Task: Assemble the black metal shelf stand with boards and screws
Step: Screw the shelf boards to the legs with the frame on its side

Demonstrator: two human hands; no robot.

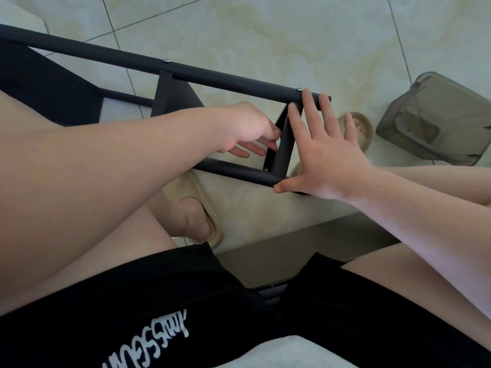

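Between your knees the frame lies on the floor. Your right grip spreads flat across its end board, bracing it square. Your left grip reaches behind, perhaps pinching a screw; I cannot tell.

The scene is lit by soft, even light. A gentle shine is seen along the black tube and on the pale floor tiles. A grey shadow is cast low in the middle. Straight lines are bent near the edges.

Pale tiled floor carries grey bin, beige slippers
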